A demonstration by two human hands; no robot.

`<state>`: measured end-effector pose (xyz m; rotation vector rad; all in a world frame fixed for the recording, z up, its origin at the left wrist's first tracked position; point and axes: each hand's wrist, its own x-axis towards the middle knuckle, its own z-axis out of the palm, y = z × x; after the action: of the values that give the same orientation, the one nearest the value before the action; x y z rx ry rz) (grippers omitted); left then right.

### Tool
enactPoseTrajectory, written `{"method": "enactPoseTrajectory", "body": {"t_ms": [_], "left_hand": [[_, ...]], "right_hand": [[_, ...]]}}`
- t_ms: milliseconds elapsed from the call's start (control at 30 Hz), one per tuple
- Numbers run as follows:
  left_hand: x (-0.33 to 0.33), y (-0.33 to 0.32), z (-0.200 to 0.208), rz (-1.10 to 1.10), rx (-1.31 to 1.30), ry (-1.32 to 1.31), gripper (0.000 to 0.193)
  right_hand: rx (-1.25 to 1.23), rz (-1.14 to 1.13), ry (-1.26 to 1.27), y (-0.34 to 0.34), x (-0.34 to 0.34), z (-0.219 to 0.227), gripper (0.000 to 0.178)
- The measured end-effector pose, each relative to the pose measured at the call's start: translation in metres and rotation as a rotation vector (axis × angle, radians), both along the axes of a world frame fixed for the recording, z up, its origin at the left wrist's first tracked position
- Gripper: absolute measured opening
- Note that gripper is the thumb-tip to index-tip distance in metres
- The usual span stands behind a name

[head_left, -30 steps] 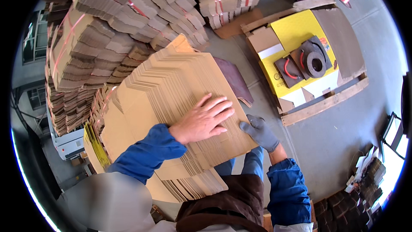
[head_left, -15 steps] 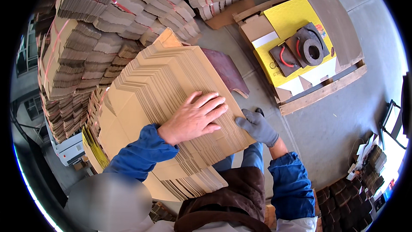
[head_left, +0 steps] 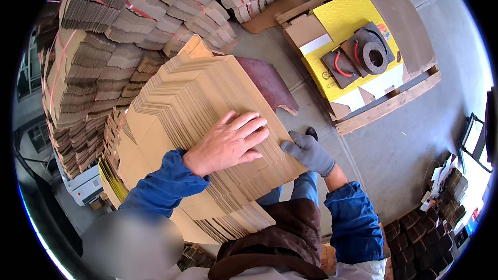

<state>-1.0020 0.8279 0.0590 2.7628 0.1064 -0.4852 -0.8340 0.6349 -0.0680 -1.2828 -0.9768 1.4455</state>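
Two hands are at work on a fanned stack of flat brown cardboard sheets, which lies just in front of a person in a brown apron; what carries it is hidden. The left hand, bare, lies palm down on top of the stack, toward its right side, with fingers straight and slightly spread, gripping nothing. The right hand, in a grey glove, is at the stack's right edge, its fingers partly bent; whether they pinch the sheets I cannot tell. Blue sleeves cover both forearms. The sheets overlap in steps, so their creased edges run in close parallel lines across the stack.

Beyond the stack and to its left rise piled cardboard bundles tied with pink straps. A dark red board sticks out past the stack's far right edge. Farther right of the stack, well apart from it, a wooden pallet on the grey floor bears yellow printed cardboard; on that sit dark blocks with red loops and a thick dark ring. Left of the stack, past some yellow-edged sheets, stands a light grey machine.
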Motion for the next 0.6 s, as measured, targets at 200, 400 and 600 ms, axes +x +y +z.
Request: {"method": "enactPoseTrajectory", "body": {"t_ms": [200, 400, 600], "left_hand": [[0.005, 0.006, 0.002, -0.032, -0.028, -0.017, 0.054], [0.009, 0.01, -0.001, -0.041, -0.056, -0.051, 0.057], [0.019, 0.013, -0.004, -0.083, -0.034, -0.094, 0.054]], "right_hand": [[-0.074, 0.017, -0.02, 0.003, 0.002, 0.006, 0.029], [-0.05, 0.015, -0.159, 0.008, 0.003, 0.011, 0.031], [-0.015, 0.025, -0.176, 0.005, 0.005, 0.004, 0.03]]}}
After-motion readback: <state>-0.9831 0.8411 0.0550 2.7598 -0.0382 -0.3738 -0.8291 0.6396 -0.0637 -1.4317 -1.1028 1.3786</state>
